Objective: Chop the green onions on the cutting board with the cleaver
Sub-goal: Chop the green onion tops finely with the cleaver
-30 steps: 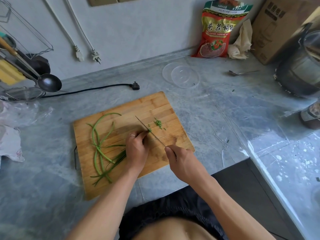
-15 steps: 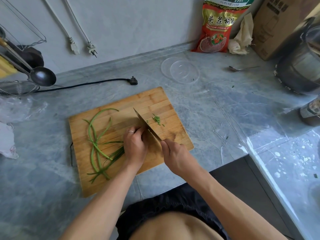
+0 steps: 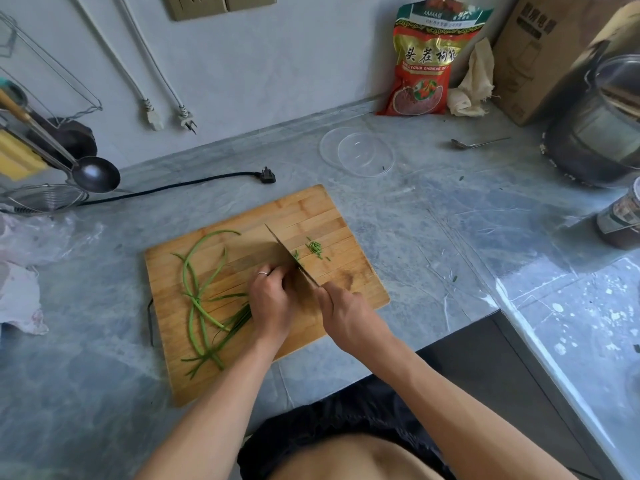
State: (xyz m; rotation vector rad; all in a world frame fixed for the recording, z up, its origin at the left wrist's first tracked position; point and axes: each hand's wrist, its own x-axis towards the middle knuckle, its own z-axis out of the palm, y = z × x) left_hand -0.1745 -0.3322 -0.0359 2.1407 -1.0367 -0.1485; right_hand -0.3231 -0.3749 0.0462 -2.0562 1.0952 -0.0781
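On the cutting board [image 3: 332, 216], the left hand [image 3: 272, 301] curls its fingers over the green onions [image 3: 197, 299] trailing left. The right hand [image 3: 349, 315] grips the cleaver [image 3: 289, 258], with chopped bits [image 3: 314, 247] lying right of the blade.

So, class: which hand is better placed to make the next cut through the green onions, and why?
The right hand: it already grips the cleaver, blade over the cutting board. The left hand holds the green onions down beside the blade.
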